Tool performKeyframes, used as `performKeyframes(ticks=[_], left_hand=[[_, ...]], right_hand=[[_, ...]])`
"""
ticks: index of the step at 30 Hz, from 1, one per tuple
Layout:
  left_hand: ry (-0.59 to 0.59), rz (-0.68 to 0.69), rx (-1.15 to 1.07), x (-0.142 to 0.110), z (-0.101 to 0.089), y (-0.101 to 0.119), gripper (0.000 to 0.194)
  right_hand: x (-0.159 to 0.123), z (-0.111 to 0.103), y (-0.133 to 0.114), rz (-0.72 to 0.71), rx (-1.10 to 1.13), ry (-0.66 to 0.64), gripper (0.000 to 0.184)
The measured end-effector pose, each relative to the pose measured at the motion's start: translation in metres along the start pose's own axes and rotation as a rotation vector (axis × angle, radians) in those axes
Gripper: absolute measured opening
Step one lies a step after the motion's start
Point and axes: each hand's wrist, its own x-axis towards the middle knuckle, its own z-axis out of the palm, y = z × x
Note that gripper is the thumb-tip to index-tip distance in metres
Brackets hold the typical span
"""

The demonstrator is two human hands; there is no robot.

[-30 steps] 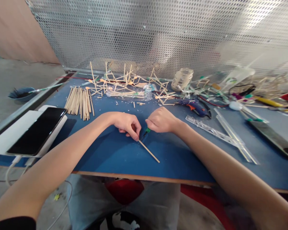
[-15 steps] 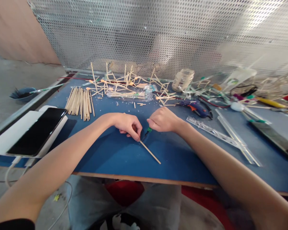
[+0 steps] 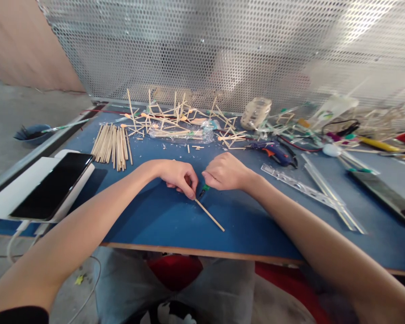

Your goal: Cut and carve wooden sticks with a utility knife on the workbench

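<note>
My left hand (image 3: 182,177) is closed, thumb and fingers pinching the upper end of a thin wooden stick (image 3: 210,216). The stick slants down to the right across the blue tabletop, its near end free. Closed in a fist, my right hand (image 3: 224,173) grips a small green-handled knife (image 3: 204,188), most of its handle hidden in the palm. The dark blade points down and left, at or very near the stick just beside my left fingertips; whether it touches, I cannot tell.
Loose wooden sticks (image 3: 113,146) lie in a pile at the left, behind a phone (image 3: 54,184) on a white box. Stick frames (image 3: 168,114) stand at the back. A glue gun (image 3: 276,152), a glass jar (image 3: 255,112) and a clear ruler (image 3: 297,186) are on the right.
My right hand has shifted slightly left and down with the knife, closer to my left hand. The left hand still pinches the stick in almost the same place.
</note>
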Motion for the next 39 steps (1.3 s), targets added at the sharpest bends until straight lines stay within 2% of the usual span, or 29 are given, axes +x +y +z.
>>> performKeyframes(ticks=[7,14,22,28,30,35,39], left_hand=[[0.007,0.012,-0.023,0.0,0.0,-0.001,0.025],[0.021,0.043,-0.037,0.001,0.0,-0.003,0.023],[-0.022,0.062,-0.057,0.0,-0.001,-0.003,0.027],[-0.005,-0.012,0.012,-0.006,0.0,0.005,0.029],[0.018,-0.034,0.032,-0.009,0.002,0.009,0.026],[0.087,0.015,0.132,-0.014,0.005,0.018,0.015],[0.082,0.009,0.13,-0.012,0.004,0.018,0.013]], right_hand=[[0.0,0.001,0.002,0.022,0.009,-0.005,0.053],[0.003,0.004,0.001,-0.027,0.051,0.008,0.055],[0.001,0.001,-0.007,-0.02,0.07,0.035,0.055],[0.001,0.001,-0.011,-0.008,0.09,-0.002,0.056],[0.001,0.001,-0.01,-0.001,0.092,-0.019,0.056],[0.001,-0.001,-0.011,0.02,0.09,-0.054,0.055],[0.001,-0.004,-0.014,0.047,0.083,-0.083,0.055]])
